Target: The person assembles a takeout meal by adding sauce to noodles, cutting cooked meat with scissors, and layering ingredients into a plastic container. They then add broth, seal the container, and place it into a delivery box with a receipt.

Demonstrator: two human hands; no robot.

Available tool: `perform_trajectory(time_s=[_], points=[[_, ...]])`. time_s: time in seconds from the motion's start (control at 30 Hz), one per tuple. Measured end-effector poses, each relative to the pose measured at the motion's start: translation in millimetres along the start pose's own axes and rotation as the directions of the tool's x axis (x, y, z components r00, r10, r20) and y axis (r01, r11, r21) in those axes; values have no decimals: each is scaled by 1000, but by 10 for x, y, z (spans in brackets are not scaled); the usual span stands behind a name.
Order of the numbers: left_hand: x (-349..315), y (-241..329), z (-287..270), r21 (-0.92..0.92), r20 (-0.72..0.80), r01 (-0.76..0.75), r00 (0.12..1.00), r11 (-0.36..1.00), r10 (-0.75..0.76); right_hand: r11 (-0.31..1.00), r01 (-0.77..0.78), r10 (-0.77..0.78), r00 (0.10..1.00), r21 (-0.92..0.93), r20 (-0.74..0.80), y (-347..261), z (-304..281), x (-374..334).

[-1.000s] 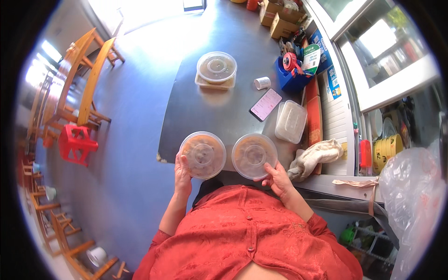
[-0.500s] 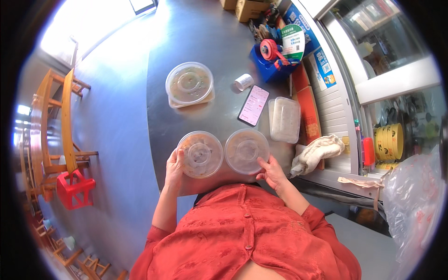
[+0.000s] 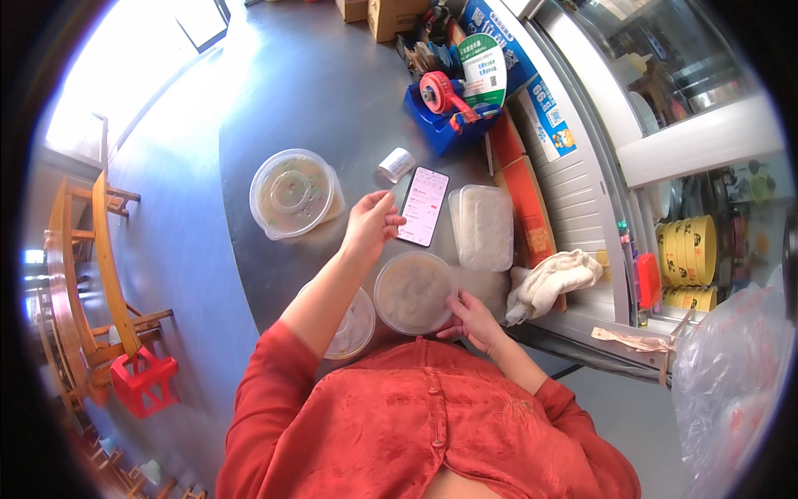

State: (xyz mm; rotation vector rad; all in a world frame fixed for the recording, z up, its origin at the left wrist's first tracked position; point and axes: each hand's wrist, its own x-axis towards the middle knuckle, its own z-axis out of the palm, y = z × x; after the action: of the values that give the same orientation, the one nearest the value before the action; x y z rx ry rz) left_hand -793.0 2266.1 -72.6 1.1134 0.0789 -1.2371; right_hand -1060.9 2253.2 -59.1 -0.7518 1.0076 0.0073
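My left hand [image 3: 374, 223] is raised over the grey table beside a phone [image 3: 424, 206] with a lit screen. Its fingers are curled in and nothing shows in them. My right hand [image 3: 472, 320] grips the right edge of a round lidded plastic container [image 3: 414, 293], thumb near the lid's rim. Another round lidded container [image 3: 353, 326] stands to its left, partly covered by my left forearm. Farther off at the left is a third round clear container [image 3: 291, 193] with a soup-like filling dotted green and red. A small white paper roll [image 3: 396, 165] lies by the phone.
Right of the phone are rectangular plastic containers [image 3: 484, 229], then a white cloth [image 3: 553, 283]. A blue box [image 3: 445, 125] with a red tape dispenser [image 3: 440, 93] stands at the back, near cardboard boxes [image 3: 399, 18]. A window counter bounds the right side; a red stool [image 3: 145, 382] is on the floor left.
My left hand has let go of the left round container and moved forward and right to the phone. My right hand stays at the other container. The view has shifted slightly.
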Motion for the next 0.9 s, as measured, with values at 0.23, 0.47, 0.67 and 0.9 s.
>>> perform_trajectory(time_s=[0.23,0.47,0.67,0.9], points=[[1011,-161,176,491,-144,-108,968,864,203,931,175,-229,963,-320,-141,-96,-100,-215],[83,-81,326,462,470,-458,853,759,229,666,555,-687,717,-498,-119,-805,28,-344],[-641,44,364,277,684,-246,729,929,-11,893,444,-440,896,-69,67,-1241,170,-101],[-994,-14,289,232,675,-107,734,967,-80,853,518,-516,855,56,-47,-1152,334,-174]])
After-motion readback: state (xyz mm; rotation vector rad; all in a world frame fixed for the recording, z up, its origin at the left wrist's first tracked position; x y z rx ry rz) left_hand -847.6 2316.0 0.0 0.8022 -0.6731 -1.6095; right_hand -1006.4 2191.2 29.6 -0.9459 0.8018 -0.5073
